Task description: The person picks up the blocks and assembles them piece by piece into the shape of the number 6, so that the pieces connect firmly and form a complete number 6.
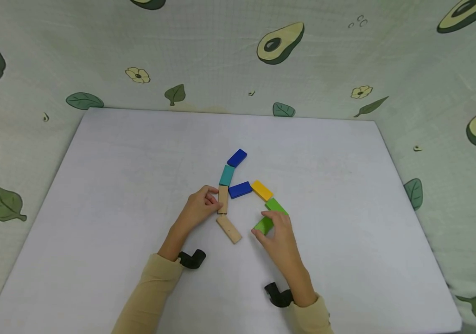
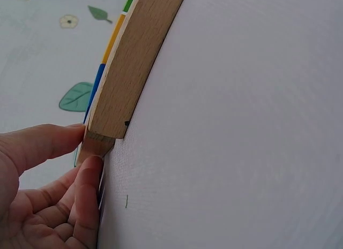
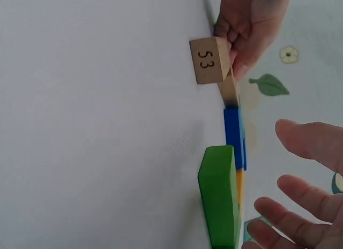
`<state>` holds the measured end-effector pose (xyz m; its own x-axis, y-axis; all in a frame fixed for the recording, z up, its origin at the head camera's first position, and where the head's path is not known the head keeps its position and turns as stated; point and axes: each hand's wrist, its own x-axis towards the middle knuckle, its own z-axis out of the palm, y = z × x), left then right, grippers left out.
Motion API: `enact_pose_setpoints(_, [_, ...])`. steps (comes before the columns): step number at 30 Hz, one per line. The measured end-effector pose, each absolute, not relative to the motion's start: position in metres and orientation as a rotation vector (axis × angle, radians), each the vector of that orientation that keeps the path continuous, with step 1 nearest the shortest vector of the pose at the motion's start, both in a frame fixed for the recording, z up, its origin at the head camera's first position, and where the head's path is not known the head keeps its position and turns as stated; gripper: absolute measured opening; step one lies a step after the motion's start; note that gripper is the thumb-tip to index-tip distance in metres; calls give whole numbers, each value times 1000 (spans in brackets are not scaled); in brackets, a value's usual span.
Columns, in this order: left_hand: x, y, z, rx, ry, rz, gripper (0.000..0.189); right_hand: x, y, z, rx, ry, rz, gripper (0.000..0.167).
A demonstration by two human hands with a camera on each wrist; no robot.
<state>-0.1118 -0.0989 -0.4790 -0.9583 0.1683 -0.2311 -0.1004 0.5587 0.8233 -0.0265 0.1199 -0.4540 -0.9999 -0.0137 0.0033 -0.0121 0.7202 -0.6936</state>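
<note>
The left hand (image 1: 199,207) pinches a wooden block (image 1: 223,195). The right hand (image 1: 282,239), spread wide, is beside a green block (image 1: 263,227); another block (image 1: 229,229) lies between them.

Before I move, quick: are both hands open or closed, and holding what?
Left hand: closed, pinching the farther pale wooden rectangular block.
Right hand: open, holding nothing, fingers spread over the nearer green rectangular block.

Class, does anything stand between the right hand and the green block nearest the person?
Nothing visible does. The right wrist view shows only an open gap between the right hand and the nearer green block. The left hand is off to the side, pinching the farther wooden block.
</note>
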Motion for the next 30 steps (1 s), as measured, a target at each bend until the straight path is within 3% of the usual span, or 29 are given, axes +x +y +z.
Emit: enact_pose_setpoints(30, [-112, -98, -480, 46, 2505, 1345, 40, -24, 132, -470, 76, 2936, -1018, 61])
